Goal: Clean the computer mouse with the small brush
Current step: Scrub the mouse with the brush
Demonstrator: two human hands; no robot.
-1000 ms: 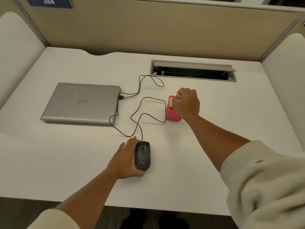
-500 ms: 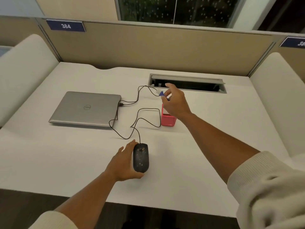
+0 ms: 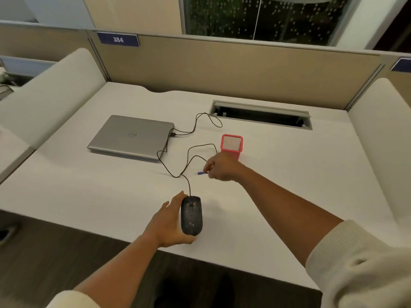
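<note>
A black wired computer mouse (image 3: 191, 215), speckled with light crumbs, lies near the front edge of the white desk (image 3: 89, 192). My left hand (image 3: 168, 223) cups its left side and rear. My right hand (image 3: 222, 166) hovers above the desk between the mouse and a red mesh holder (image 3: 231, 143), pinching a small blue brush (image 3: 202, 173) whose tip pokes out to the left of my fingers. Most of the brush is hidden in my hand. The mouse cable (image 3: 189, 161) loops across the desk to the laptop.
A closed silver laptop (image 3: 131, 136) lies at the left back. A cable slot (image 3: 262, 114) is cut into the desk at the back right. Beige partition panels and padded side walls enclose the desk.
My right hand lifted the blue brush out of the red holder and brought it down and nearer, toward the mouse. The left hand stayed on the mouse. The view tilted upward.
</note>
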